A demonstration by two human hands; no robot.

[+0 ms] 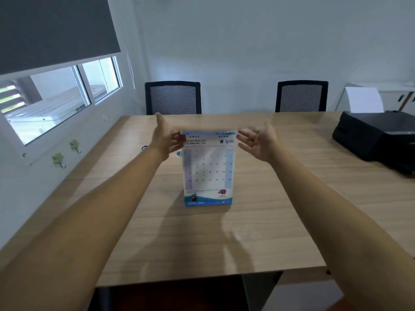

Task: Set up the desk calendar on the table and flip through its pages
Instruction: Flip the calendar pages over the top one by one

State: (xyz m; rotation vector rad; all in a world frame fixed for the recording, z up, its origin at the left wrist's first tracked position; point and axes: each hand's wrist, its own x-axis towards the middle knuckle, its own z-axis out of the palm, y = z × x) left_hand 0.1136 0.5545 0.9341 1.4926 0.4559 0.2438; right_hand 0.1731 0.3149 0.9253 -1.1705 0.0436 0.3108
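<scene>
Both hands flank the calendar (208, 169) upright mid-table (280, 209): left hand (167, 140) fingers touch its top corner, grip unclear; right hand (258, 142) released. I advise pinching one page only, steadying the base.

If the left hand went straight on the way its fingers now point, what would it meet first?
Probably the calendar: the left hand has its fingers aimed at the upper left corner, already at or touching the edge; motion blur hides contact.
</scene>
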